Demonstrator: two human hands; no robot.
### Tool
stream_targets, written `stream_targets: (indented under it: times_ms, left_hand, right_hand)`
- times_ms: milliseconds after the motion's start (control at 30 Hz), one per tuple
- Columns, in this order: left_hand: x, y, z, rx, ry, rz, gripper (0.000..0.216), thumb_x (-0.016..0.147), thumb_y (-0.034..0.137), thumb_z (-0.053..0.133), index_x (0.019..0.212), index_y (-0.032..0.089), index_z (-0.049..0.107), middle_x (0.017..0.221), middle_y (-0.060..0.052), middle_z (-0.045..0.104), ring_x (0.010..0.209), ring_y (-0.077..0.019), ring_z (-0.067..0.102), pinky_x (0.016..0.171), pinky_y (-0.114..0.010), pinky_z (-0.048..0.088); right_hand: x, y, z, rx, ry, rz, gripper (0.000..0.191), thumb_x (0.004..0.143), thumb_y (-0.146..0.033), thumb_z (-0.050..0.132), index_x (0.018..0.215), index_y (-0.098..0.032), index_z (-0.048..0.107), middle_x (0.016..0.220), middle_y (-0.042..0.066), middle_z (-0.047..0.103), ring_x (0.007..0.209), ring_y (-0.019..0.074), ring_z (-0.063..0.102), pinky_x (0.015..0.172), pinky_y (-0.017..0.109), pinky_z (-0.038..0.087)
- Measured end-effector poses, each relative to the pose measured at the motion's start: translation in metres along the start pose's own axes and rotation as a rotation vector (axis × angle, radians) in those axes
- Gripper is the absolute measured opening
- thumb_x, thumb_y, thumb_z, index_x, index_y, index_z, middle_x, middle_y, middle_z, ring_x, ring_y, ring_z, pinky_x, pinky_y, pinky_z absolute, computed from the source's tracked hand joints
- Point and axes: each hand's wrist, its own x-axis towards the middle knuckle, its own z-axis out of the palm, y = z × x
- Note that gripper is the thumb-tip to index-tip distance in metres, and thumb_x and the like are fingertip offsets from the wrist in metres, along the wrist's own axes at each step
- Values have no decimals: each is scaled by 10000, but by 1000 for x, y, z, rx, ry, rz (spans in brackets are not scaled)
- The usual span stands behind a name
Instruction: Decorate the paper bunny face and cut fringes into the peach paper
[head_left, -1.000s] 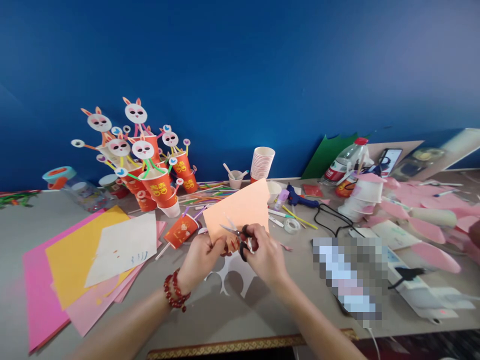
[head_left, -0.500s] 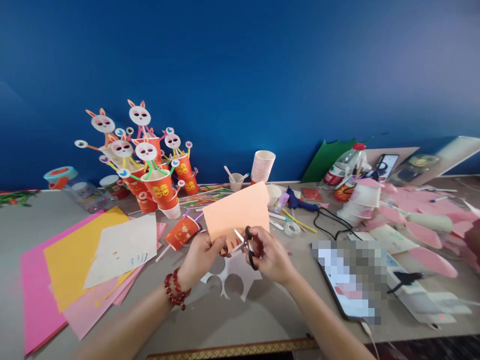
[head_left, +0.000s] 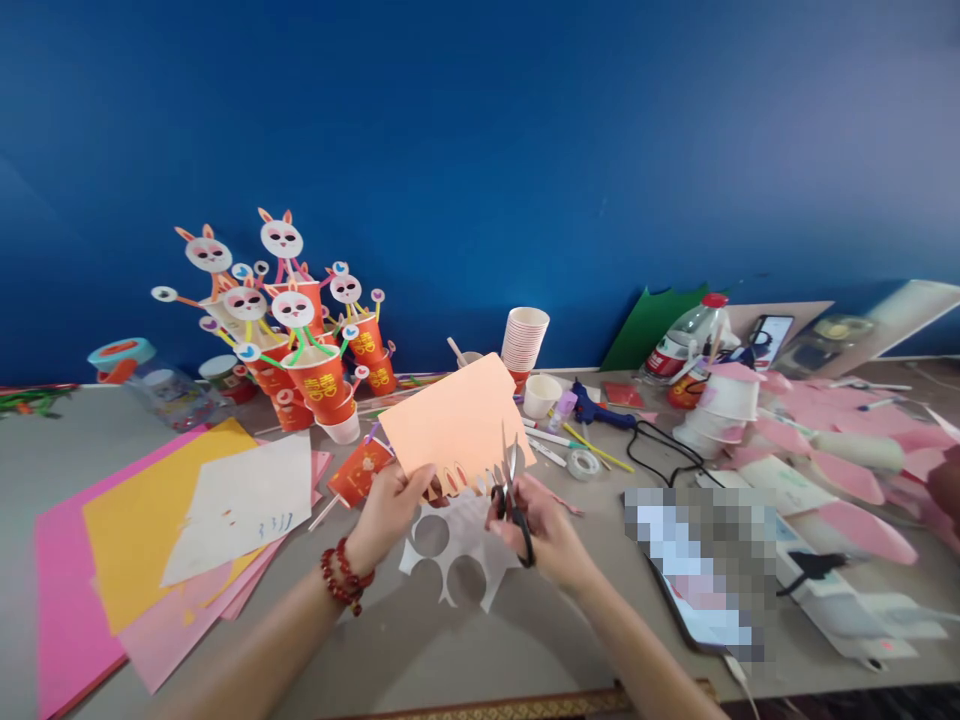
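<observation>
My left hand [head_left: 401, 510], with red beads on the wrist, pinches the lower left edge of a peach sheet of paper [head_left: 457, 420]. Ear shapes in orange and white are drawn along that sheet's bottom edge. Dark-handled scissors [head_left: 514, 490] are in my right hand [head_left: 544, 530], blades apart and pointing up by the sheet's lower right corner. Whether the blades touch the paper I cannot tell. Below the hands lies a white paper scrap [head_left: 457, 560] with round holes cut in it.
Red cups with rabbit faces [head_left: 319, 375] stand at the back left. Coloured paper sheets [head_left: 135, 520] lie to the left. A glue gun [head_left: 600, 408], a stack of paper cups [head_left: 525, 340] and a tape roll [head_left: 583, 463] are behind. A phone [head_left: 690, 590] lies right.
The peach sheet has shifted left and down. My right hand has turned the scissors from pointing left to pointing up, and the blades have moved away from the drawn ears.
</observation>
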Motion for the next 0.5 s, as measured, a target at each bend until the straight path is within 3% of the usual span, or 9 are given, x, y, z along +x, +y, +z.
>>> stream_targets:
  times_ms: [267,500]
  left_hand:
    - [-10,-16,0,-325,30,-66,353,872,445,597,697,151,684,671,-41,706,611,-174,658,635,-265,534]
    - [-16,-17,4,-351,8,-36,363,883,448,607,699,146,688,680,-53,718,616,-167,654,640,-252,515]
  right_hand:
    - [-51,9,10,198,-193,323,377,739,-382,700,699,-224,360,564,-82,468,505,91,504,524,212,359]
    - [-52,15,12,206,-192,356,394,751,-419,688,697,-226,349,526,-92,470,467,84,513,496,205,319]
